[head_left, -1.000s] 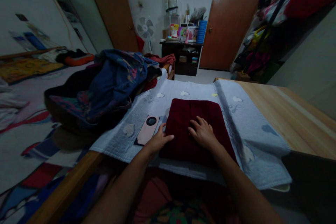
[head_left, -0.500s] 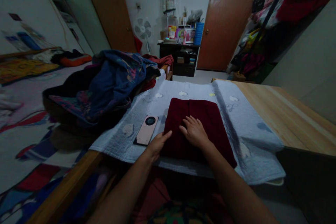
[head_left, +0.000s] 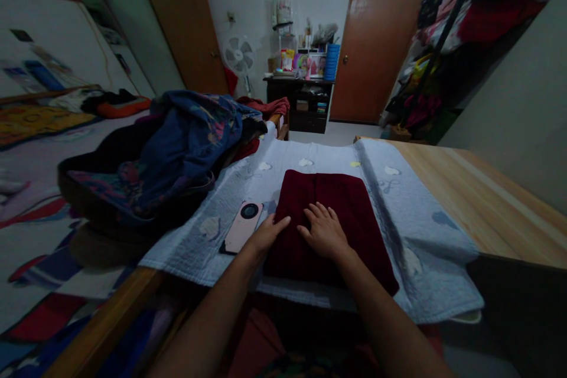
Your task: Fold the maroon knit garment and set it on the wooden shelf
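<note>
A dark red garment [head_left: 321,195], folded into a flat rectangle, lies on a pale blue quilted cloth [head_left: 425,201]. My right hand [head_left: 325,230] rests palm down on the middle of the garment, fingers stretched out. At the garment's left edge is my left hand [head_left: 267,235], its thumb reaching over the top and apart from the fingers, which are partly hidden. Just left of that hand, a pink phone [head_left: 240,233] with a round black camera ring lies face down on the cloth.
A heap of clothes [head_left: 186,142], mostly dark blue and black, sits to the left. Wooden boards [head_left: 460,189] extend on the right. Beyond stand a dark cabinet [head_left: 299,121] and a white fan [head_left: 239,54]. A wooden rail [head_left: 115,313] runs at near left.
The view has tilted and shifted slightly, so the scene sits a little lower and further left. My right hand remains flat on the garment and my left stays at its edge.
</note>
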### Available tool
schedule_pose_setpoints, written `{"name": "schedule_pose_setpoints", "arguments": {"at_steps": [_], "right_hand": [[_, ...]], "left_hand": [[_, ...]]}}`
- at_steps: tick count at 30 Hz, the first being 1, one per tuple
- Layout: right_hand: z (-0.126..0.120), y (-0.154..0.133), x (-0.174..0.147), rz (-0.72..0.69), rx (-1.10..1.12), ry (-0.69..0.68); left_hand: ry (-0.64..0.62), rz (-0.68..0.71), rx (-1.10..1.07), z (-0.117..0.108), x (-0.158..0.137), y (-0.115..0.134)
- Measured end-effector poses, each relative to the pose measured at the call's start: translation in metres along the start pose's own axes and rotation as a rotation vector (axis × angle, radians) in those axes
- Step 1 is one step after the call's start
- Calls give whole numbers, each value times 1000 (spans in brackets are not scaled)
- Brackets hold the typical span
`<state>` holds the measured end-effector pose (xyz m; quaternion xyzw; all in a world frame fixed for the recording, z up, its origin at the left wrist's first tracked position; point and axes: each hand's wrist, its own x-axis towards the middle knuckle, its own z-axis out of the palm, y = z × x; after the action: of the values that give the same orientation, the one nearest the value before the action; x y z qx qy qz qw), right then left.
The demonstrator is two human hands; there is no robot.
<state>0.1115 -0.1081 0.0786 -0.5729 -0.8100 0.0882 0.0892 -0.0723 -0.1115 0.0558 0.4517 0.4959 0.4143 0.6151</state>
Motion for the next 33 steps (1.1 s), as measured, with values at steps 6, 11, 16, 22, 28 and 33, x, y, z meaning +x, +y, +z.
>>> {"name": "schedule_pose_setpoints", "arguments": {"at_steps": [6,11,16,22,28,33], "right_hand": [[2,1,0,-10,4,16],[1,0,0,-3,14,15],[0,-3,-2,0,58,26],[-9,10,0,11,375,-16],[-27,69,29,-3,711,235],[-21,96,56,9,392,247]], "left_hand": [[130,136,133,5,12,-13],[110,86,89,-1,19,-26],[259,144,492,-6,27,-19],[441,386,1220,20,20,18],[137,589,1346,80,22,39],[-130,517,1356,106,23,22]]}}
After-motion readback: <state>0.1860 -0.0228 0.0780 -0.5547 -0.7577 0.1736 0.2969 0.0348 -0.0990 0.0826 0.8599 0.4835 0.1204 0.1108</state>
